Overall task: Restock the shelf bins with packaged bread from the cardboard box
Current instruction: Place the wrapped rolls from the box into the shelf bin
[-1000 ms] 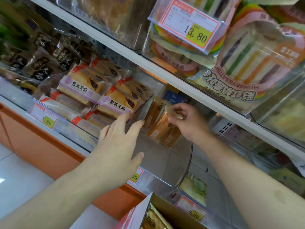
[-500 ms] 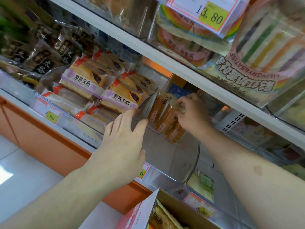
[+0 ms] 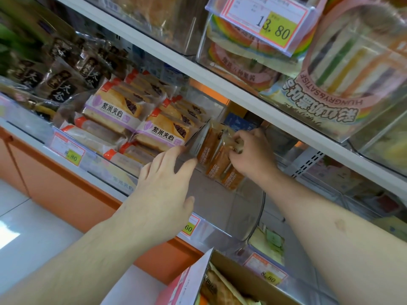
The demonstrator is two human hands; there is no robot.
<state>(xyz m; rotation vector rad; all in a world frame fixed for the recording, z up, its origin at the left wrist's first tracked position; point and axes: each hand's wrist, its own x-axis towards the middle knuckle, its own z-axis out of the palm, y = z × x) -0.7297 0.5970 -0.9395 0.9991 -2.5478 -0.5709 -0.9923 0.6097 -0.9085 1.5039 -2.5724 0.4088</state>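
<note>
Bread packs (image 3: 217, 158), orange wrappers: I count 3 or so, standing on edge at the back of a clear shelf bin (image 3: 222, 201), leaning against its left divider (image 3: 199, 139). The bin floor in front of them is bare.

Right hand (image 3: 251, 154): mine, reaching into the bin, fingers curled and pinching the top seam of the rightmost orange pack.

Left hand (image 3: 163, 192): fingers straight and spread, fingertips touching the front edge of the divider; it holds nothing.

Cardboard box (image 3: 242, 274): at the bottom edge of the view below the shelf, flap (image 3: 193, 280) raised, with more wrapped bread (image 3: 220, 289) showing inside.

Purple-rice sandwich packs (image 3: 158, 130): stacked in the bin just left of the divider, in at least 2 layers, purple and white labels facing me.

Dark-wrapped packs (image 3: 59, 82): further left, in a loose pile.

Rainbow sandwich packs (image 3: 343, 69): on the shelf above, in clear bins; the nearest one lies with its label upside down.

Price tags: 13.80 (image 3: 266, 20) on the upper bin, 8.80 (image 3: 68, 151) on the rail under the purple packs, another 8.80 (image 3: 267, 274) lower right, and 1 partly hidden tag (image 3: 189, 226) behind my left wrist.
</note>
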